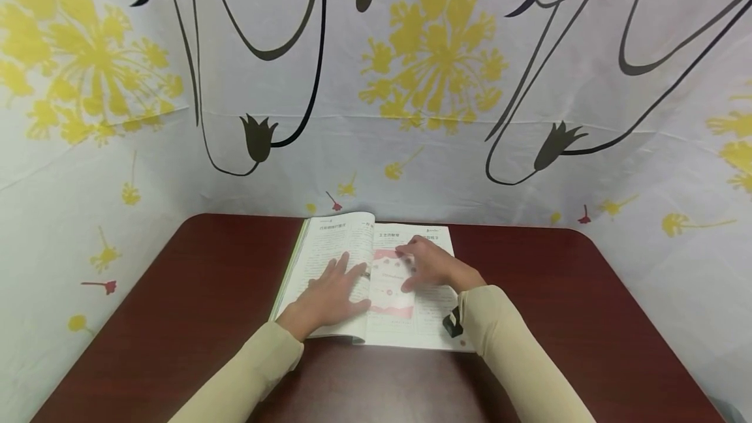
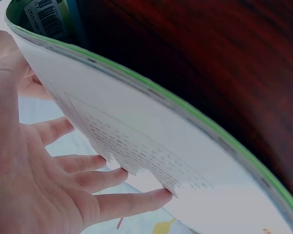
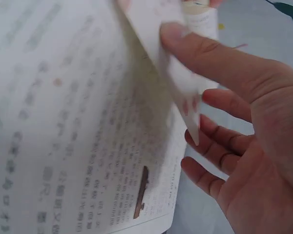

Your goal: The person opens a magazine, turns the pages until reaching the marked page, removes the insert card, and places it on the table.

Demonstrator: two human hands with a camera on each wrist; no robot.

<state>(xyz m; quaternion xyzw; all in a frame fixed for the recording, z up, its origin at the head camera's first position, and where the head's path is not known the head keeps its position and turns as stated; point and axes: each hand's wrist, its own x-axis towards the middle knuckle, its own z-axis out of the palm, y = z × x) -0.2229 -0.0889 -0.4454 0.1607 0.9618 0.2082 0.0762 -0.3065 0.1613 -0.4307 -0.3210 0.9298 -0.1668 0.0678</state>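
An open book of printed pages lies on the dark red table. On its right page, near the fold, is a pink and white card. My left hand rests on the left page with fingers spread, and the left wrist view shows its fingertips touching the paper. My right hand holds the card at its right side. Seen from the right wrist, the thumb lies on one face of the card, which stands tilted off the printed page, and fingers reach its far corner.
Dark red tabletop surrounds the book. Behind it hangs a white cloth with yellow and grey flower prints. A barcode label shows on the book's curled cover in the left wrist view. A small black device sits at the right cuff.
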